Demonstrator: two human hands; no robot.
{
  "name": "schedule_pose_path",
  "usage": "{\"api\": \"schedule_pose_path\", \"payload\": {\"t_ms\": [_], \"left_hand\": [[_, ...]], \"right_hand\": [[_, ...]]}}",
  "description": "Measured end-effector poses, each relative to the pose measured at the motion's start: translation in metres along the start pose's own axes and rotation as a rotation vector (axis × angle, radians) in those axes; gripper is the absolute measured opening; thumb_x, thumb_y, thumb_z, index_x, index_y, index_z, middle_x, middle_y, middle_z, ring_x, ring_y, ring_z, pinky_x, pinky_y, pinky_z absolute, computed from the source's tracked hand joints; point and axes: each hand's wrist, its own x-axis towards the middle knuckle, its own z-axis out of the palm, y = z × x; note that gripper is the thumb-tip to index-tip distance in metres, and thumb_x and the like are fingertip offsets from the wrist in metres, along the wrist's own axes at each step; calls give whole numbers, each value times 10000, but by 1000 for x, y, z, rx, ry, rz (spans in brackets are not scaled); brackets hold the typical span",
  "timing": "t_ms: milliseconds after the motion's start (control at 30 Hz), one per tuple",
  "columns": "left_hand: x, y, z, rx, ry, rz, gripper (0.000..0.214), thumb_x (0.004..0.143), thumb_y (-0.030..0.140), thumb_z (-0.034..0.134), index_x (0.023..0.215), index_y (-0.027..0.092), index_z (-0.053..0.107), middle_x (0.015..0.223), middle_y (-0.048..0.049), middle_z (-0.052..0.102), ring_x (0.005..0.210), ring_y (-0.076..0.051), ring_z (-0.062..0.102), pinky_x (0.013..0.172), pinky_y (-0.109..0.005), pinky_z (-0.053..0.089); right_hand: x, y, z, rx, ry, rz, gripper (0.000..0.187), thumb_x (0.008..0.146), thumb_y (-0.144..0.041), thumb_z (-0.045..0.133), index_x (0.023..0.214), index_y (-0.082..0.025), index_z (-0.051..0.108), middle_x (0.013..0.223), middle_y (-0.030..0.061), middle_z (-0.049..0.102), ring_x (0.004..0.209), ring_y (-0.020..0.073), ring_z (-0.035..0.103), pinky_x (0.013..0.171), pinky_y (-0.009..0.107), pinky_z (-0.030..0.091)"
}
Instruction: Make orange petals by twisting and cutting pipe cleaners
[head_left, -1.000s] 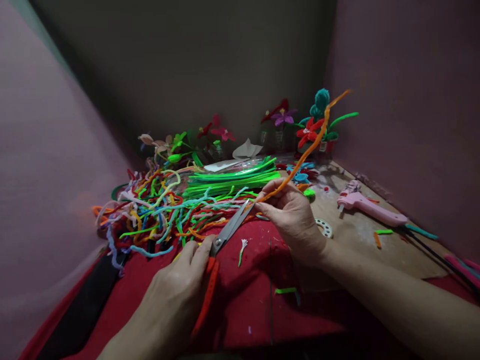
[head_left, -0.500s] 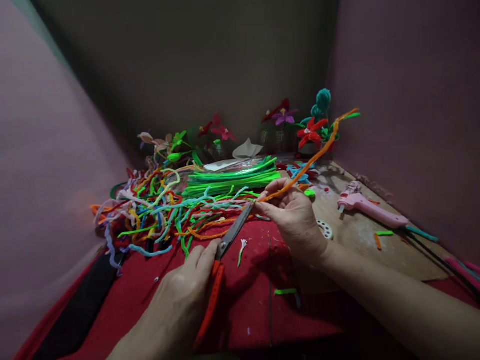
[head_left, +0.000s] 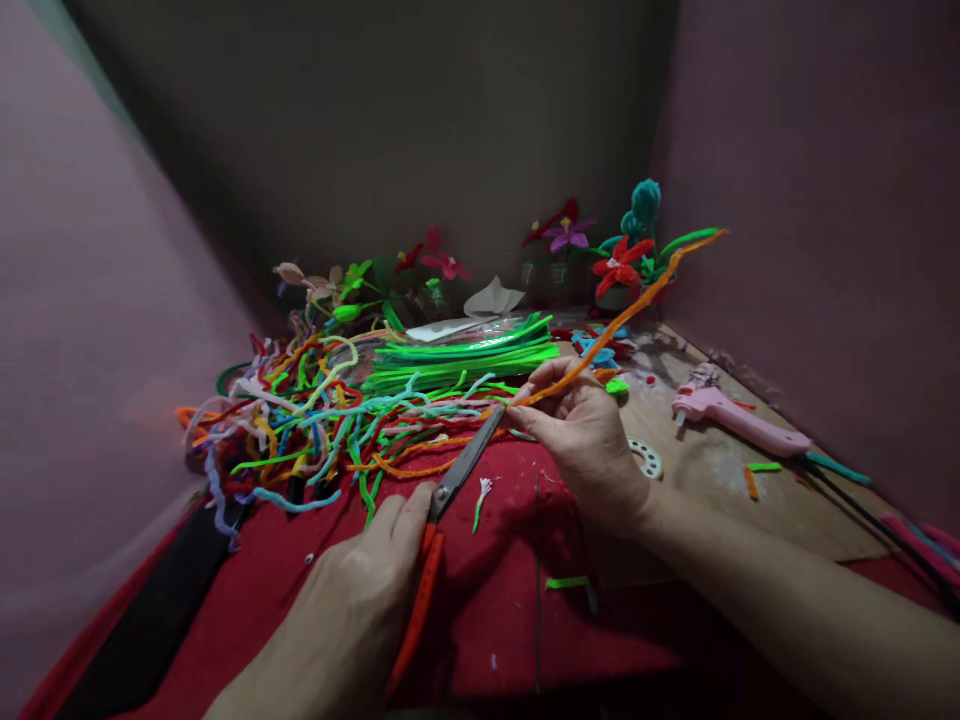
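My left hand [head_left: 360, 590] is closed around a pair of scissors [head_left: 459, 478] with orange-red handles, one of which shows below the hand. The blades slant up and to the right, and their tips touch or nearly touch the fingertips of my right hand [head_left: 581, 430]. Pinched between thumb and fingers there is an orange pipe cleaner [head_left: 626, 315], which runs up and right to a bent end. Its lower end lies at the scissor tips, too small to make out clearly.
A tangle of coloured pipe cleaners [head_left: 300, 410] fills the left. Behind it lies a bundle of green pipe cleaners [head_left: 465, 362]. Pipe-cleaner flowers, such as a red flower [head_left: 621, 268], stand at the back. A pink glue gun [head_left: 739, 415] rests on a board [head_left: 697, 520] at right.
The orange pipe cleaner's far end has tipped slightly down and right. Both hands and the scissors keep nearly the same pose, while the view has shifted a little.
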Motion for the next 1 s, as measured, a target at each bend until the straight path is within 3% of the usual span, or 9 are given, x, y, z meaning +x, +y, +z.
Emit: {"api": "schedule_pose_path", "payload": {"t_ms": [233,467,600,800,933,1000], "left_hand": [[-3,-4,5,-115,13,23,472,746,96,355,1211,110,437,959,-133,663,730,-206,676,635,-274,554],[2,-7,10,-410,120,-177,350,856,214,380,1193,220,474,1075,-53,646,895,-159,642,759,-221,511],[6,-19,9,-381,-43,-186,355,863,269,376,1191,223,505,1143,-70,618,984,-186,610,831,-268,485],[17,-25,19,-218,-263,-71,345,852,272,379,1150,216,544,988,-94,625,792,-182,634,690,-285,502],[26,-34,15,-253,-272,-47,303,852,266,384,1080,217,578,927,-80,603,742,-151,595,675,-261,473],[31,-35,10,-316,-206,-75,283,848,280,403,1048,210,591,953,-83,601,802,-162,579,721,-278,459]], "right_hand": [[2,5,-3,-69,-16,-49,277,663,-148,669,829,-206,455,766,-34,515,699,92,554,699,257,497],[2,8,-6,-143,-36,-38,250,665,-146,654,802,-204,453,751,-28,533,689,110,572,707,299,508],[7,4,-8,-52,-23,-3,224,666,-146,645,780,-192,457,721,-36,542,652,112,601,677,298,522],[10,2,-10,12,-20,19,138,705,-144,604,739,-180,475,662,-37,563,584,108,607,647,300,518],[7,3,-5,86,-82,163,184,659,-151,645,702,-175,467,618,-43,574,534,108,600,591,288,518],[5,4,-3,136,-131,222,203,640,-148,662,702,-170,470,600,-42,578,518,108,598,574,274,510]]}}
